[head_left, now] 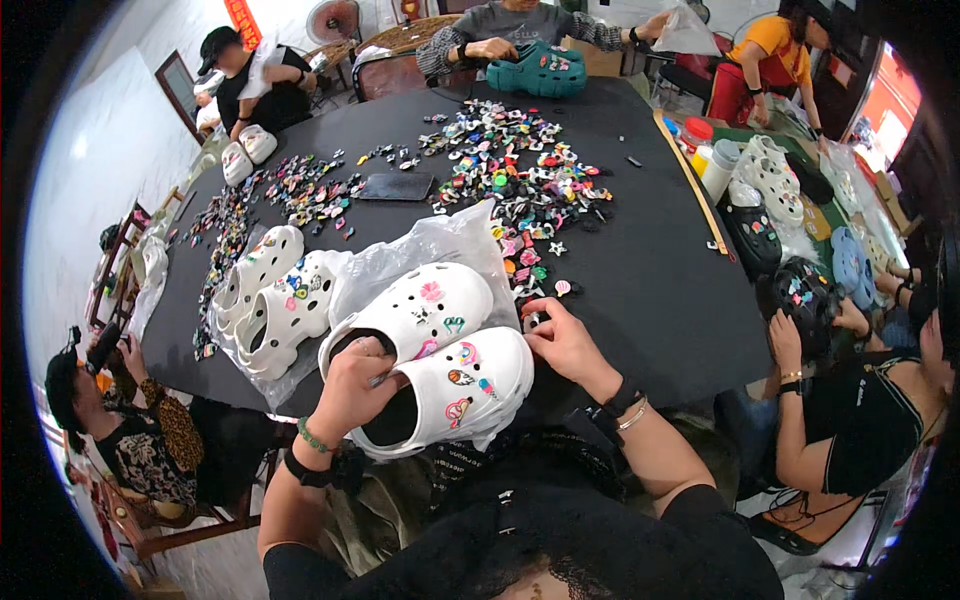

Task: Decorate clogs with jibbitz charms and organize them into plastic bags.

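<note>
A pair of white clogs lies in front of me at the table's near edge, toes pointing away to the right. The nearer clog (490, 375) carries several colourful charms, among them a basketball; the farther clog (440, 300) has a pink flower charm. My left hand (358, 385) is closed on the pair at the heel openings, its fingertips partly hidden inside. Just right of the toes, my right hand (570, 345) has its fingers bent together at a small dark-and-white piece among loose shoe charms (525, 260). What it pinches is mostly hidden.
Crumpled clear plastic (415, 250) lies under the clogs. Another white pair (295, 305) stands to the left. Heaps of charms (520, 165) and a dark flat rectangle (396, 187) lie farther off. Across the table, a person holds green clogs (538, 72). A wooden strip (690, 180) lies right.
</note>
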A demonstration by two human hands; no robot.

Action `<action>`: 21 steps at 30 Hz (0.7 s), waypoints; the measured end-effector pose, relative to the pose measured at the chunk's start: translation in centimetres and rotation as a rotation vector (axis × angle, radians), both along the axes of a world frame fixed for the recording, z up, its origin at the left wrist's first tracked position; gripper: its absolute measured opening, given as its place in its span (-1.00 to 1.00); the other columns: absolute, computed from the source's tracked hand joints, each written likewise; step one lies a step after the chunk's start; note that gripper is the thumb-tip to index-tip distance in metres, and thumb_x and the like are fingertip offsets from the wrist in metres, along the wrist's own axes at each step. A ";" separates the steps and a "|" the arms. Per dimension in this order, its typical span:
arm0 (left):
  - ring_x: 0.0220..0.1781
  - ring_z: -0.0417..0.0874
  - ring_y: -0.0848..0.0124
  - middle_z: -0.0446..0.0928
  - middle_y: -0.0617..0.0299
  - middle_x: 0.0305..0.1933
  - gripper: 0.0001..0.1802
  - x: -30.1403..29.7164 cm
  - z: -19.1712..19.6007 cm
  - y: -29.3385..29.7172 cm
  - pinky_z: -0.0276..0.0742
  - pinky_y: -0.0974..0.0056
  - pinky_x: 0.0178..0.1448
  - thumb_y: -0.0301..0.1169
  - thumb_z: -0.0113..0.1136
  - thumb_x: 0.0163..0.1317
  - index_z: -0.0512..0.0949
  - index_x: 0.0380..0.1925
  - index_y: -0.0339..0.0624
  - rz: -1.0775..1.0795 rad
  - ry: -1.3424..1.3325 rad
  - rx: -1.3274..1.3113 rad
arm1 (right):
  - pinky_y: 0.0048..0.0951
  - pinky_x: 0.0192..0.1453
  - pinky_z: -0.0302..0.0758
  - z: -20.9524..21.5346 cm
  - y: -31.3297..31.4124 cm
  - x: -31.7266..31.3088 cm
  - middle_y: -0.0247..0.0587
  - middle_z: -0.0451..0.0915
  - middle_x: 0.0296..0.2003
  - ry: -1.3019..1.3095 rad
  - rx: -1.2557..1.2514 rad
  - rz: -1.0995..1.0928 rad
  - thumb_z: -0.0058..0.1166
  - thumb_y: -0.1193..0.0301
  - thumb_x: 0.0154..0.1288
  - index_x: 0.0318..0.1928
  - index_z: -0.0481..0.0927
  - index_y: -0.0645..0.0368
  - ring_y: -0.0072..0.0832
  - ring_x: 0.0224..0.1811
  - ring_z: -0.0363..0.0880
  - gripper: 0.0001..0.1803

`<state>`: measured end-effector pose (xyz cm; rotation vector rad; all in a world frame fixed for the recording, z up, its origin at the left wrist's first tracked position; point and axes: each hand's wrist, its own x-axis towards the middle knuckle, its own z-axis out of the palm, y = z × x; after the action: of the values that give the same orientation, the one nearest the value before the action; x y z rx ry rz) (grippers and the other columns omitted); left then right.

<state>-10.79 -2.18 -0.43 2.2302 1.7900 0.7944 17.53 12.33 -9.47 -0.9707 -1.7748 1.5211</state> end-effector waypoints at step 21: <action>-0.49 0.46 0.14 0.39 0.05 -0.56 -0.89 2.7 0.0 -1.3 0.30 0.18 -0.40 -0.60 0.26 -0.13 0.51 -0.60 -0.40 0.165 -0.077 0.070 | -0.57 -0.23 0.52 0.2 -0.8 1.4 -0.49 0.56 -0.33 0.414 -0.491 0.118 0.03 0.37 0.47 -0.16 0.53 0.15 -0.72 -0.32 0.51 -0.89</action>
<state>-8.08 -3.53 -0.47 2.0816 1.9575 0.9754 18.90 11.55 -9.26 -0.7005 -1.2088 2.1137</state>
